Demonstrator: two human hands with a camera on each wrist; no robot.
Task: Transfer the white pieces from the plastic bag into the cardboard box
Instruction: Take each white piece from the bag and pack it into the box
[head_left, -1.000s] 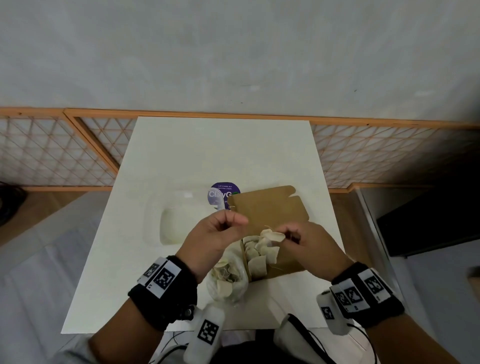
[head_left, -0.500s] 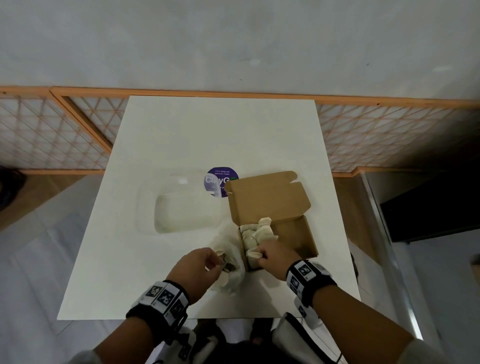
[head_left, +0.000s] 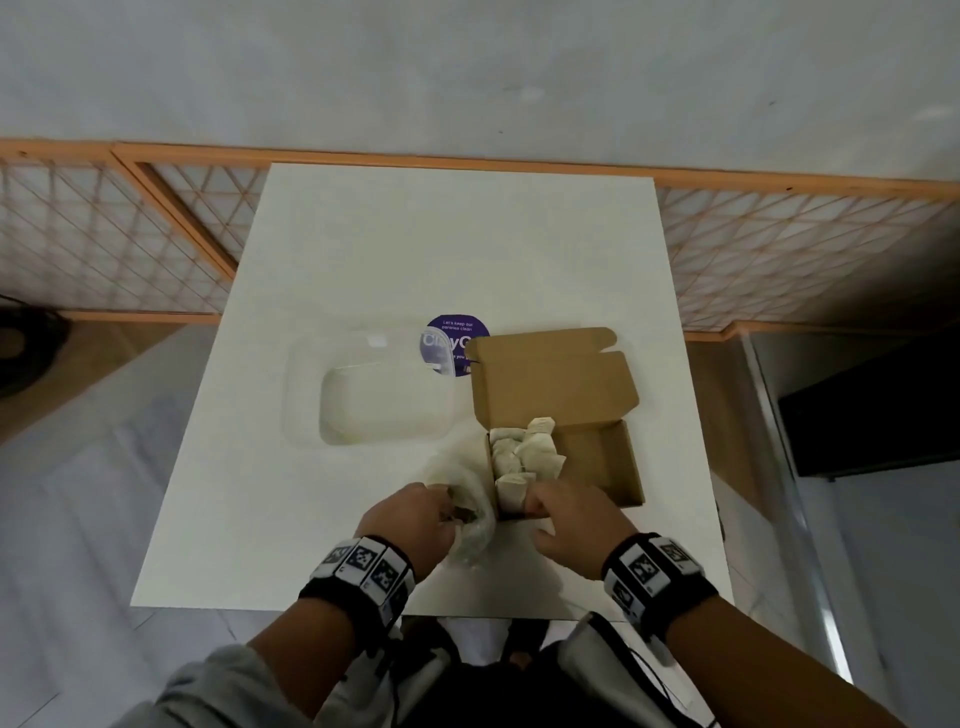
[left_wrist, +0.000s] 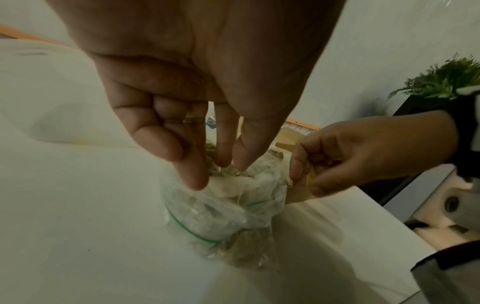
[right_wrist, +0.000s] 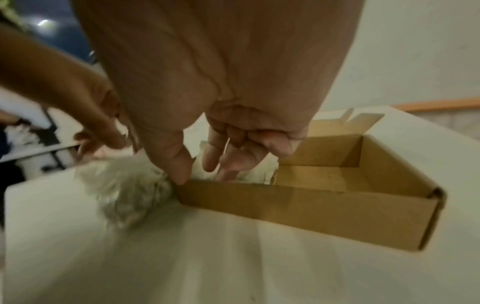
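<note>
White pieces (head_left: 524, 457): part stacked in box (head_left: 597, 462) L end, rest in bag (left_wrist: 221, 214) touching box by desk (head_left: 363, 249) near edge; prob. light, soft, crushable, so pinch by edges; L hand (head_left: 410, 525) fingertips dip into bag mouth, R hand (head_left: 571, 525) pinches box near wall.

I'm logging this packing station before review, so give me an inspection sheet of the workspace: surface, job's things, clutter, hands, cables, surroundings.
Surface: white table, no spills seen.
Job's things: cardboard box open, lid flap raised; white pieces piled in its left part; plastic bag against the box's left side, pieces inside.
Clutter: clear plastic tray; purple round label partly under tray and flap.
Hands: left hand fingers reach into the bag's mouth; right hand at the box's near left corner, thumb at its edge.
Cables: thin black wire by the right wrist.
Surroundings: orange lattice railing, grey wall, potted plant.
</note>
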